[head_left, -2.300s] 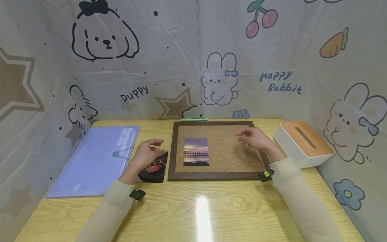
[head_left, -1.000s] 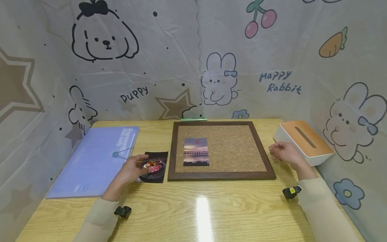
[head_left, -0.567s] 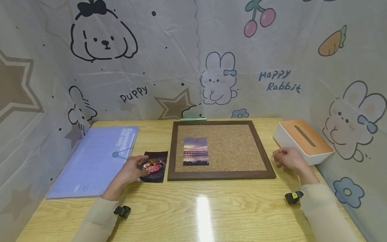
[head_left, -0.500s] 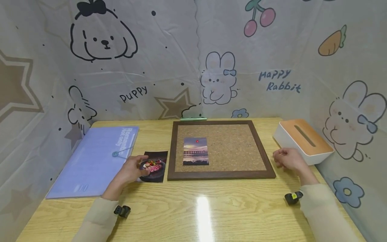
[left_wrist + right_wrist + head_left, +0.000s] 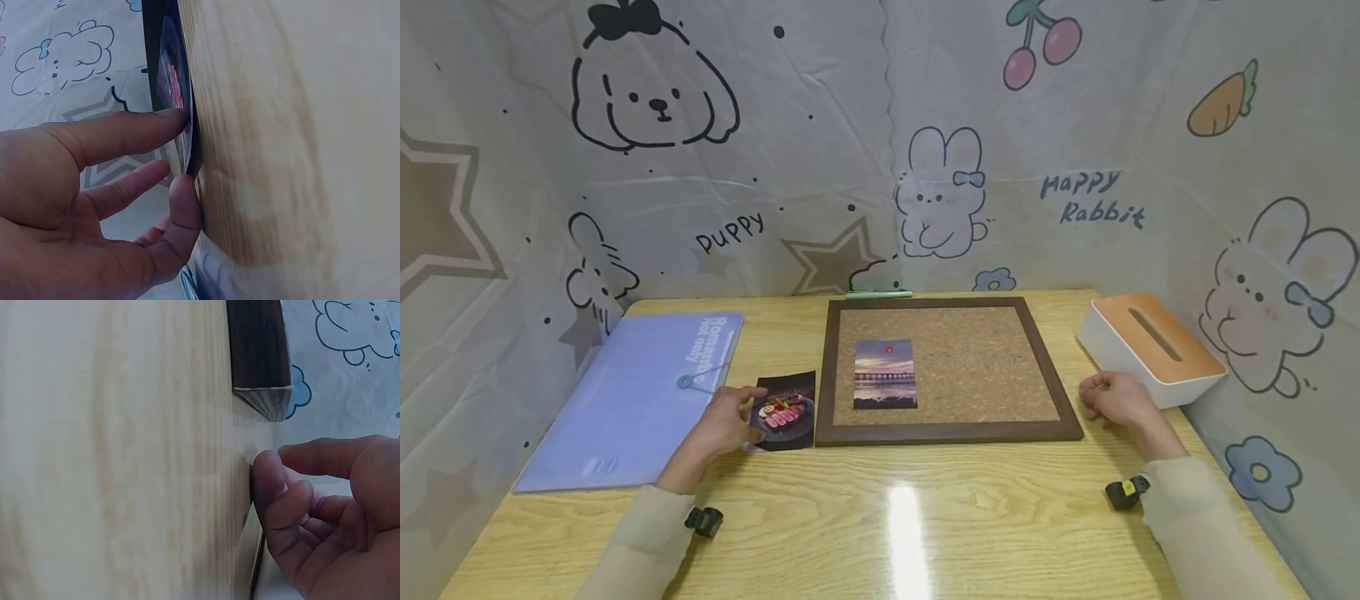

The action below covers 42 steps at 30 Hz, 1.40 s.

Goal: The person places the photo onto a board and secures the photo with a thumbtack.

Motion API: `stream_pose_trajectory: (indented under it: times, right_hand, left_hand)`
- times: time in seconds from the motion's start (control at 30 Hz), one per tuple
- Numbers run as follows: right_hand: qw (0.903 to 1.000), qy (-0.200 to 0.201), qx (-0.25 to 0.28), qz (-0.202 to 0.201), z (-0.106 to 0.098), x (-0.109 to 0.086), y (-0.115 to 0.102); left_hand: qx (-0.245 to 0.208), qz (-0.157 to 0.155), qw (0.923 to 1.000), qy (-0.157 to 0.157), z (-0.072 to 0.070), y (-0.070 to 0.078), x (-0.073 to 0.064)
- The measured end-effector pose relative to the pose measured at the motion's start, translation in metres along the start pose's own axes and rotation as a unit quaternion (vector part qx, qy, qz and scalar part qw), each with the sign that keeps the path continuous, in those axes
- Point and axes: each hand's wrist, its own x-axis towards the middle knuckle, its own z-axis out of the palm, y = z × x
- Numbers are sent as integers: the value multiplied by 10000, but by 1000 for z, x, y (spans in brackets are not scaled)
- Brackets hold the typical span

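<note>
One dark, glossy, rectangular paper food photo [image 5: 785, 411] is just left of the brown-framed cork board [image 5: 977, 358]; expect light, flexible, crease-prone handling; hold by edges. Left hand [image 5: 721, 425] pinches its left edge. Right hand [image 5: 1120, 402]: fingers curled; contents, if any, cannot be told.

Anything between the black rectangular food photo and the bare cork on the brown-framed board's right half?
Yes: the dark-brown left rail, then the purple rectangular sunset photo on the tan cork. Nothing else visible.
</note>
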Motion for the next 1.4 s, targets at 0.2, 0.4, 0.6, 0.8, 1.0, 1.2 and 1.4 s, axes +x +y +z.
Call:
stream_pose_trajectory:
  times: [0.2,0.4,0.6,0.8,1.0,1.2,1.4]
  right_hand:
    - [9999,-99,-93,-16,-1,0,2]
    - [9995,-42,-318,-13,-2,0,1]
    - [9982,3,-595,-56,-2,0,0]
    - [9974,31,-717,-68,-2,2,2]
    - [9968,-9,-773,-184,-2,2,0]
    - [9972,-100,-646,-367,-6,1,-6]
    - [9973,-74,-478,-548,-8,0,-13]
  left_hand:
    - [100,131,9998,134,0,0,0]
    - [-10,74,9999,126,-1,0,-1]
    - [-325,-91,9994,-90,-2,0,-2]
    - [-722,-167,9972,-98,-3,-2,-3]
    - [-1102,-225,9935,-189,-9,-2,-4]
    - [-1651,-188,9853,-383,-19,-5,-4]
    - [-1619,-27,9866,-193,-32,-3,-5]
